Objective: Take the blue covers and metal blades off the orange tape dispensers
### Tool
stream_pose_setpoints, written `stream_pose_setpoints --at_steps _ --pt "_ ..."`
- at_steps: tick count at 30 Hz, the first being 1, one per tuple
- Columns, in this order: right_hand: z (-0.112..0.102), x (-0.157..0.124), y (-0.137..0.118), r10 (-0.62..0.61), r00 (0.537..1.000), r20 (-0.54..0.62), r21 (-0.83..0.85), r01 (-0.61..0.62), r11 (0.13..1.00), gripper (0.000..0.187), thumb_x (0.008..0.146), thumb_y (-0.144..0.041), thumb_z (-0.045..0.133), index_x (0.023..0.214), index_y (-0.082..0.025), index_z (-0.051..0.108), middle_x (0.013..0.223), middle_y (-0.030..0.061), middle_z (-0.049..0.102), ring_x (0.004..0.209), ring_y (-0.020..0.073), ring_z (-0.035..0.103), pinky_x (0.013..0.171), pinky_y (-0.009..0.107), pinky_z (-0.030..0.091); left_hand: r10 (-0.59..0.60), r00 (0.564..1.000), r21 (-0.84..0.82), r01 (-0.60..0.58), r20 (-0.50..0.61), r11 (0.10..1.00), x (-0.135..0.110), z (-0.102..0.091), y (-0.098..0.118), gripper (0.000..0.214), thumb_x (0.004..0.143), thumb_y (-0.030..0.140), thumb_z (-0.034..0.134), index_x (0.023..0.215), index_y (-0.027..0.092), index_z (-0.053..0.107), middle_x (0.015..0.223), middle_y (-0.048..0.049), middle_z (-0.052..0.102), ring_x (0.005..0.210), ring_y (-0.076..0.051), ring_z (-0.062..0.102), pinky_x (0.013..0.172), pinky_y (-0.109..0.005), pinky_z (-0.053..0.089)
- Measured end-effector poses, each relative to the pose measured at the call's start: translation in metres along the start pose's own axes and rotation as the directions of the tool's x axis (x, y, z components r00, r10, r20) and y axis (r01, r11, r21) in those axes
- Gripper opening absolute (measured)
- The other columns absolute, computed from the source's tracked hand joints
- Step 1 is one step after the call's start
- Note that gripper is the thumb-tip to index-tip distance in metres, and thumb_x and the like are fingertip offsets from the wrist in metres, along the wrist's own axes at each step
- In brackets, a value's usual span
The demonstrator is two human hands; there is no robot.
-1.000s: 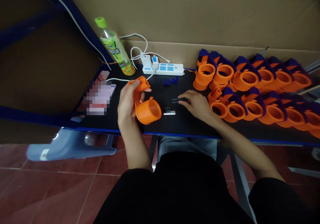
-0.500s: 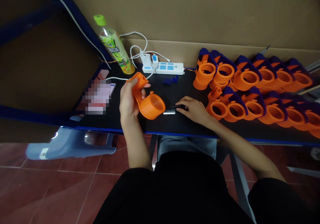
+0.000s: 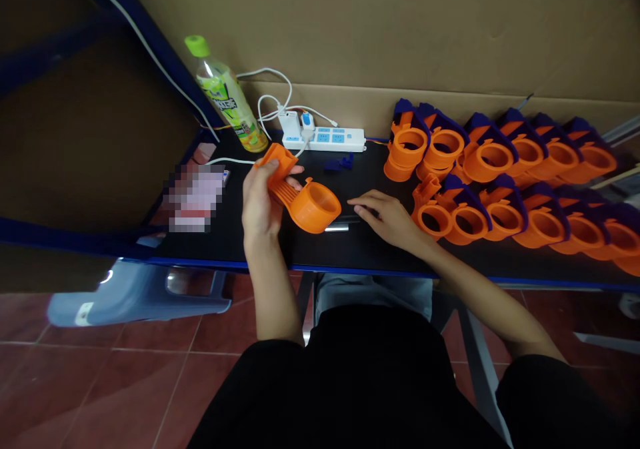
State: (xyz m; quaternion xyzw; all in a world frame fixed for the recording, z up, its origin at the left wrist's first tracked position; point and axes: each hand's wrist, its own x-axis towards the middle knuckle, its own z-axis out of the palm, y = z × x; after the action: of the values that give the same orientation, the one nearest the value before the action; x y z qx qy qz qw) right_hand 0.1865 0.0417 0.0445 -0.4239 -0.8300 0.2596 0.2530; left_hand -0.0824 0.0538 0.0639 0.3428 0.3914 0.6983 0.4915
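left hand (image 3: 260, 203) — fingers grip orange part (image 3: 314, 206) | right hand (image 3: 387, 221) — fingers spread on bar (image 3: 340, 225)

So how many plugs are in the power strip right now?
2: a white charger at the left end of the power strip, and a blue-and-white plug right beside it. The other sockets look free.

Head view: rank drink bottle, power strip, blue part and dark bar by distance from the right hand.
1. dark bar, by right hand fingertips
2. blue part, behind it
3. power strip, back edge
4. drink bottle, back left
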Motion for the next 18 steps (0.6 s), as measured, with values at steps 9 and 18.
stream_pose_setpoints --at_steps 9,18 --pt "-0.019 -0.022 -0.035 -0.015 1.000 -0.025 0.149 0.019 0.989 0.083 0.096 -0.059 0.077 0.167 -0.031 0.044 0.161 0.0144 0.050 0.128 0.0290 0.063 0.077 0.034 0.063 -0.014 0.996 0.002 0.014 0.084 1.000 -0.017 0.042 -0.014 0.025 0.087 0.036 0.083 0.103 0.019 0.072 0.093 -0.0064 0.083 0.075 -0.019 0.079 0.081 -0.032 0.063" --pt "-0.076 -0.053 -0.026 -0.031 0.996 -0.082 -0.044 0.028 0.999 0.082 0.086 -0.043 0.089 0.160 -0.032 0.054 0.155 0.0111 0.058 0.142 0.0339 0.059 0.117 0.055 0.052 -0.004 0.939 0.061 -0.018 0.344 0.998 -0.034 0.051 -0.009 0.048 0.087 0.055 0.088 0.120 0.022 0.076 0.134 -0.0132 0.076 0.117 -0.029 0.076 0.082 -0.033 0.064"
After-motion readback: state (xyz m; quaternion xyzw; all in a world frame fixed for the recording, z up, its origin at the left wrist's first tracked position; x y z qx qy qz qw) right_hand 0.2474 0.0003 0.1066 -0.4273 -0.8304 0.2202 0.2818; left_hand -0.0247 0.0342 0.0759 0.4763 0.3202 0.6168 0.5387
